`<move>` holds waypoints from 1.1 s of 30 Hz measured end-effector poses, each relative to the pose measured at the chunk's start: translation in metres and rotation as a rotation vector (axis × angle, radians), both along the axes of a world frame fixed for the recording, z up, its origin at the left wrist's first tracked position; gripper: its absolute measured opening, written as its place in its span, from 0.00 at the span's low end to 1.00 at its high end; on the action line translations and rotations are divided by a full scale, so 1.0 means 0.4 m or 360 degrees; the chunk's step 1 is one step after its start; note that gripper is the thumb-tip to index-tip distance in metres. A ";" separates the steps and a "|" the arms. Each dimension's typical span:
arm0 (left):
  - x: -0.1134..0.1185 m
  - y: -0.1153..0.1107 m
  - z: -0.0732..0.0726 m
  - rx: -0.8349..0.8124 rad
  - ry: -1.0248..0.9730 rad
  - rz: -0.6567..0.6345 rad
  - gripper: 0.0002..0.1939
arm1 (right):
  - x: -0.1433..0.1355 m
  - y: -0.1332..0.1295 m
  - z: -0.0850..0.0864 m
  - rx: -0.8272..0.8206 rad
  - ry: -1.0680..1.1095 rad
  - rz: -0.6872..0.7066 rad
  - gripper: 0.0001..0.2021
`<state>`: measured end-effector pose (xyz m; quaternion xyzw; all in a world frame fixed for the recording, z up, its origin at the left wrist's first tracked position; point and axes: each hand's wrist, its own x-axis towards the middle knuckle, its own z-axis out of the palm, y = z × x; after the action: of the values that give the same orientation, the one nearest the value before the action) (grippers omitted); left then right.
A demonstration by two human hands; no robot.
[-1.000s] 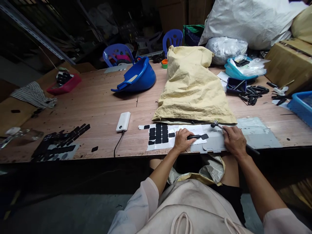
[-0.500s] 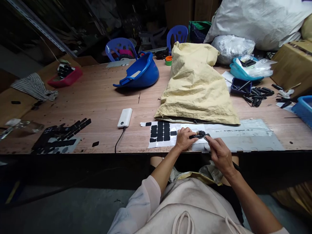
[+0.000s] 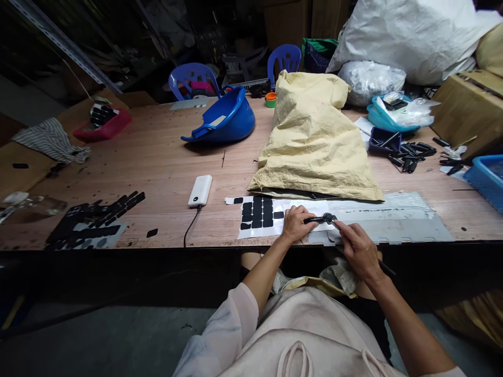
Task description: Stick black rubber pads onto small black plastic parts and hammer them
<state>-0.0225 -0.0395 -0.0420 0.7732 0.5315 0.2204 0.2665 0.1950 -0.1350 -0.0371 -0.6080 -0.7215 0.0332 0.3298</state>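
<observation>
My left hand (image 3: 297, 223) is closed on a slim black part with a round end (image 3: 327, 218), holding it low over a white sheet at the table's front edge. My right hand (image 3: 358, 248) grips a thin tool whose dark handle (image 3: 387, 268) sticks out behind the palm. The tool's tip meets the round end; its exact kind is too small to tell. Left of my left hand, rows of black rounded stickers (image 3: 257, 212) lie on white backing sheet. One single black sticker (image 3: 279, 215) sits apart, nearest my left fingers.
A yellow cloth sack (image 3: 314, 141) lies just beyond my hands. White power bank (image 3: 200, 190) with a cable, blue basin (image 3: 231, 118) and loose black strips (image 3: 118, 209) are to the left. Black parts (image 3: 412, 154), a small dark box (image 3: 385, 140) and a blue basket (image 3: 487, 178) are right.
My right hand has shifted slightly right and down, and the tool's handle shows more behind it. The round end of the black part has turned a little. My left hand stays put.
</observation>
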 end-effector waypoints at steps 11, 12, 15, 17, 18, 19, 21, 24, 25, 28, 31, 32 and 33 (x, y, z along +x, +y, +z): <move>0.004 -0.007 0.013 0.0036 0.0041 -0.0005 0.12 | 0.198 0.137 -0.014 0.0057 -0.0410 -0.0209 0.16; 0.004 -0.008 0.012 0.0046 0.0044 -0.0006 0.12 | 0.209 0.147 -0.021 0.0069 -0.0426 -0.0194 0.15; 0.003 -0.009 0.007 0.0049 0.0047 0.0001 0.12 | 0.218 0.160 -0.039 0.0118 -0.0436 -0.0227 0.14; 0.002 -0.006 0.007 0.0033 0.0039 0.0006 0.11 | 0.211 0.158 -0.043 0.0125 -0.0431 -0.0271 0.14; 0.001 -0.003 0.008 0.0024 0.0034 0.0008 0.11 | 0.207 0.156 -0.043 0.0116 -0.0427 -0.0283 0.14; 0.000 0.000 0.010 0.0017 0.0027 0.0009 0.10 | 0.203 0.155 -0.043 0.0102 -0.0421 -0.0291 0.14; -0.004 0.003 0.015 0.0024 0.0002 0.0012 0.10 | 0.199 0.153 -0.040 0.0067 -0.0407 -0.0305 0.14; -0.020 -0.028 0.019 0.0095 -0.0106 -0.0043 0.09 | 0.197 0.152 -0.038 0.0031 -0.0383 -0.0319 0.14; -0.028 -0.053 0.017 0.0122 -0.0162 -0.0101 0.10 | 0.196 0.152 -0.038 0.0024 -0.0378 -0.0320 0.14; -0.060 -0.164 -0.009 0.0118 -0.0312 -0.0404 0.13 | 0.195 0.151 -0.040 0.0012 -0.0378 -0.0311 0.15; -0.087 -0.270 -0.063 -0.0069 -0.0225 -0.0590 0.15 | 0.194 0.150 -0.042 0.0009 -0.0389 -0.0313 0.14; -0.092 -0.291 -0.082 -0.0163 -0.0119 -0.0509 0.14 | 0.194 0.150 -0.043 0.0012 -0.0392 -0.0314 0.14; -0.094 -0.304 -0.098 -0.0280 0.0022 -0.0410 0.13 | 0.194 0.150 -0.044 0.0017 -0.0394 -0.0314 0.14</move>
<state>-0.0603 -0.1611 -0.0814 0.8102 0.4471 0.1316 0.3555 0.2727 -0.0749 -0.0548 -0.6736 -0.6936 -0.0784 0.2432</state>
